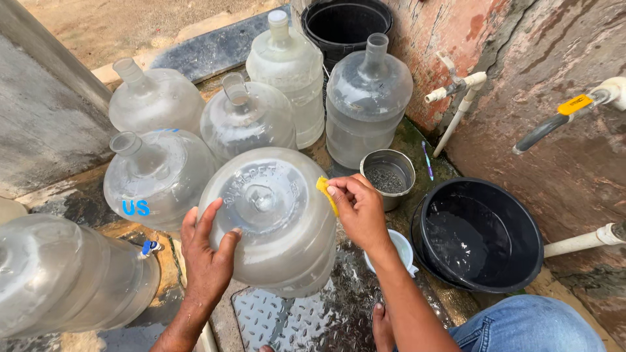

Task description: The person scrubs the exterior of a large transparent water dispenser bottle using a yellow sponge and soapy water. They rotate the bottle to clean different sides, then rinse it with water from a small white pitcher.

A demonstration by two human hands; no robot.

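Nearest the camera, the left hand (207, 251) lies flat against the side of an upturned clear water jug (270, 218), fingers spread and not closed on anything, steadying it over a wet metal tread plate (287, 319). The right hand (357, 210) presses a small yellow sponge (325, 193) between pinched fingertips against the jug's bottom rim, wrist bent and forearm running back toward a blue-jeaned knee (528, 322). Judging by this, the scrubbing of this jug's base is under way, not finished; whether its lower sides have been wiped cannot be told, since they are turned from view. Just below the right wrist sits a small white cup (399, 246), and to the right of those fingers a black basin (479, 234) holds water. Just beyond the right fingertips stands a small metal pot (389, 175) of dark grit. Beyond the left fingers and farther off, five more upright jugs (248, 117) wait, with a black bucket (345, 26) behind them by the stained wall.
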